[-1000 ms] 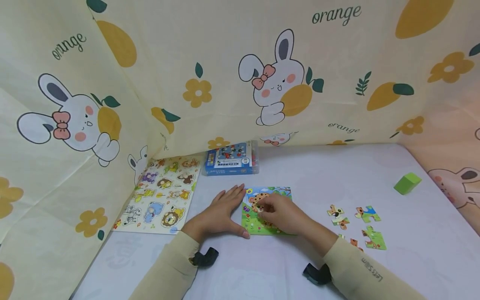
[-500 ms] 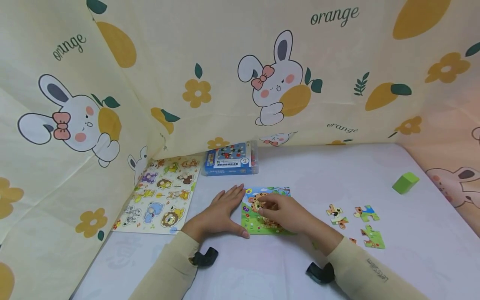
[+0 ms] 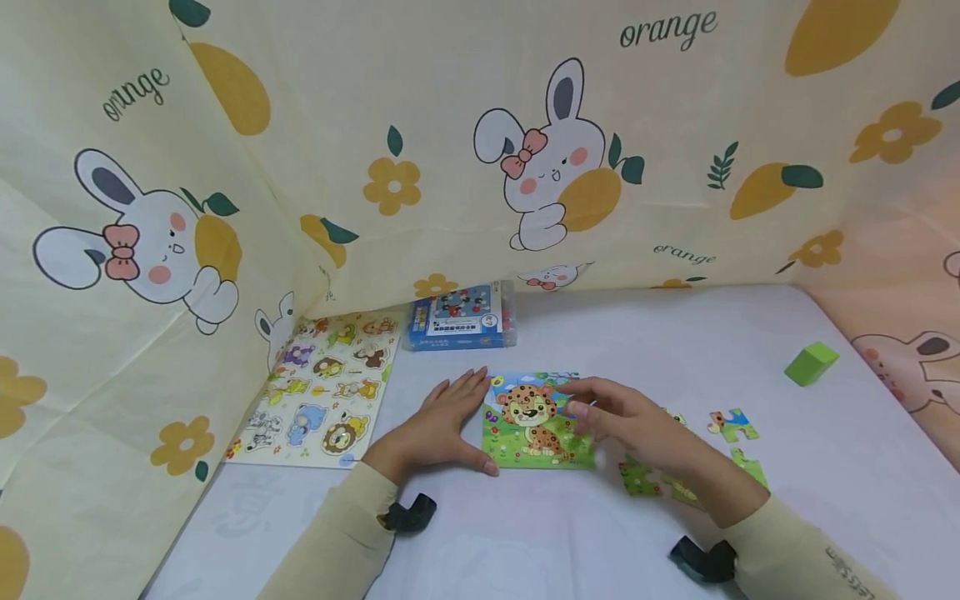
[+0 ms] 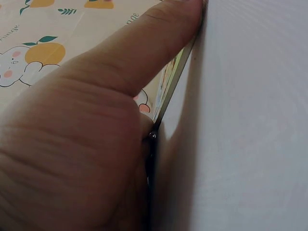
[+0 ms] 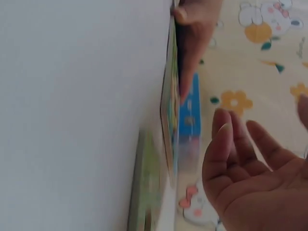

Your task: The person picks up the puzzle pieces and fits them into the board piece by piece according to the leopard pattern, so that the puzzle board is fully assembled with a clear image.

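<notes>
A square puzzle board [image 3: 517,442] with a spotted leopard cub lies flat in the middle of the table. My left hand [image 3: 438,429] rests at its left edge, fingers spread and thumb at the lower corner; in the left wrist view the thumb [image 4: 144,48] lies along the board's edge. My right hand [image 3: 637,421] hovers over the board's right side. Its fingers are loosely bent with nothing between them in the right wrist view. Beneath the right forearm are loose green puzzle pieces [image 3: 637,477], partly hidden. Another loose piece [image 3: 737,425] lies farther right.
An animal picture board [image 3: 311,450] lies at the left. Behind the puzzle stands a blue clear-lidded box [image 3: 461,321]. A green block [image 3: 812,363] sits at the far right. Rabbit-print cloth [image 3: 450,167] walls the back and sides of the table.
My right hand has lifted from the leopard picture and moved right, its forearm now covering some loose pieces. The leopard's face and body have come into sight. My left hand stays put.
</notes>
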`<state>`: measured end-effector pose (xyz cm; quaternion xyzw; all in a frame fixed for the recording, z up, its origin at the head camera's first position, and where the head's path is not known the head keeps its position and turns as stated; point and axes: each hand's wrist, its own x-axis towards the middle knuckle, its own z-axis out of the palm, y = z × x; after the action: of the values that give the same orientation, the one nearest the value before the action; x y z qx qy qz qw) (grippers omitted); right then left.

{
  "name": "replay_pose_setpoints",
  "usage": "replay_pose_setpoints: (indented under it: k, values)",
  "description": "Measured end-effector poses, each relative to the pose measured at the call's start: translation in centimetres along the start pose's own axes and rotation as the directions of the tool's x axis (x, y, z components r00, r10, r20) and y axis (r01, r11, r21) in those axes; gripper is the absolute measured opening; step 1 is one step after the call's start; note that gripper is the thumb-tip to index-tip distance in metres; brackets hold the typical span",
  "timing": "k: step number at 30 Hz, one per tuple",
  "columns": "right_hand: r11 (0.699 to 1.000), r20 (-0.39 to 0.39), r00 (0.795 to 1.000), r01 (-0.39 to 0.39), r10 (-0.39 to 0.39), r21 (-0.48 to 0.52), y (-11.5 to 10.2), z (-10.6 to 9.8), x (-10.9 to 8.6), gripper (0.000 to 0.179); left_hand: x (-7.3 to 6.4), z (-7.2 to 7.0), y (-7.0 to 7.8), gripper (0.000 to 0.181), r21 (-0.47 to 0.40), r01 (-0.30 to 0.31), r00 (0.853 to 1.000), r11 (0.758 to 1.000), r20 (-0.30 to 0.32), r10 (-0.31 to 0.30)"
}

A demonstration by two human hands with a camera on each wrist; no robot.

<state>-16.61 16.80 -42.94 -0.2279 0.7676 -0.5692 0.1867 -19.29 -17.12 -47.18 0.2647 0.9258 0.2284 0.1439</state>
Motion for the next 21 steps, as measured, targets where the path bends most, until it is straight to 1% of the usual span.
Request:
replay_pose_setpoints:
  k: [3, 6, 11, 15, 17, 19, 21]
  values:
    - [0.999, -0.033, 0.998, 0.047, -0.046, 0.019, 0.3, -1.6, -1.3, 0.044, 0.0, 0.1, 0.0, 0.142, 0.003, 0.002, 1.000, 1.000, 0.002, -0.002]
    - [0.994, -0.065, 0.992, 0.109, -0.107, 0.029, 0.8, -3.3, -2.5, 0.044, 0.0, 0.1, 0.0, 0.142, 0.000, 0.005, 1.000, 1.000, 0.002, -0.005]
    - [0.979, -0.101, 0.977, 0.196, -0.190, 0.050, 1.6, -5.9, -4.1, 0.050, 0.0, 0.2, -0.1, 0.143, -0.006, 0.007, 1.000, 1.000, 0.000, -0.007]
    - [0.957, -0.093, 0.961, 0.269, -0.260, 0.107, 2.6, -7.9, -5.0, 0.056, 0.1, 0.2, -0.2, 0.143, -0.011, 0.004, 1.000, 1.000, 0.005, -0.004]
    - [0.947, -0.086, 0.955, 0.292, -0.283, 0.137, 3.2, -8.8, -5.4, 0.057, 0.1, 0.2, -0.2, 0.143, -0.008, 0.005, 1.000, 1.000, 0.007, -0.005]
    - [0.943, -0.086, 0.953, 0.300, -0.290, 0.144, 3.9, -9.6, -5.8, 0.059, 0.1, 0.2, -0.2, 0.143, -0.013, 0.007, 1.000, 1.000, 0.005, -0.007]
    - [0.947, -0.110, 0.956, 0.286, -0.272, 0.147, 4.6, -10.3, -6.1, 0.059, 0.1, 0.2, -0.2, 0.143, -0.013, 0.011, 1.000, 1.000, 0.005, -0.011]
